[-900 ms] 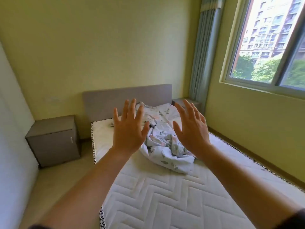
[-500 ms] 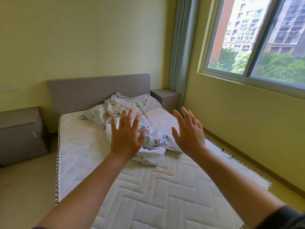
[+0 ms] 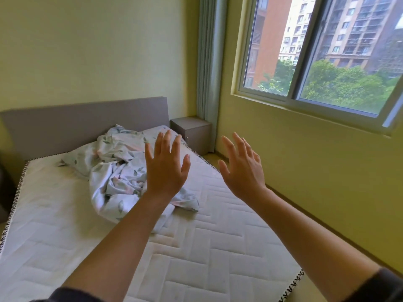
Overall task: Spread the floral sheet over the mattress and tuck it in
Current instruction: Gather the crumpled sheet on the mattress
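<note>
Head view, floral sheet (image 3: pixel 122 171) bunched, mattress (image 3: pixel 196 247) bare

Bare mattress (image 3: pixel 65 214) lies free around the crumpled floral sheet (image 3: pixel 117 171).

1. The floral sheet (image 3: pixel 117 171) is white, printed with grey-green leaves and faint pink blooms.
2. The mattress (image 3: pixel 207 247) is white, quilted in a zigzag herringbone pattern.
3. Its edge trim (image 3: pixel 292 286) is white with small black marks.
4. The headboard (image 3: pixel 76 125) is plain grey.
5. The nightstand (image 3: pixel 194 131) is grey-brown.
6. The walls (image 3: pixel 98 51) are pale yellow-green.
7. The curtain (image 3: pixel 209 62) is pale blue-grey.
8. The sleeve (image 3: pixel 383 286) is dark.
9. The trees (image 3: pixel 340 88) outside are green.
</note>
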